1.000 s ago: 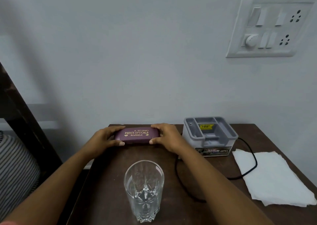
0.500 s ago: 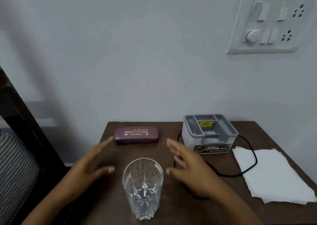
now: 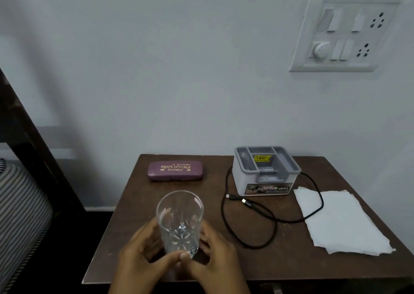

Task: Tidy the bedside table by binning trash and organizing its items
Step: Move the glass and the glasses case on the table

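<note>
A clear cut-glass tumbler (image 3: 180,213) stands upright near the front of the dark wooden bedside table (image 3: 280,264). My left hand (image 3: 143,254) and my right hand (image 3: 215,252) wrap around its base from either side, thumbs meeting in front. A purple glasses case (image 3: 175,171) lies flat at the table's back left. A grey plastic organizer box (image 3: 265,170) sits at the back, with a black cable (image 3: 264,213) looped in front of it. A white tissue (image 3: 340,222) lies flat at the right.
A switch and socket panel (image 3: 345,31) is mounted on the wall above right. A dark bed frame (image 3: 38,159) and striped bedding (image 3: 20,215) stand to the left of the table.
Both hands let go of the glasses case, which stays at the back left, drew back toward me and closed around the base of the glass.
</note>
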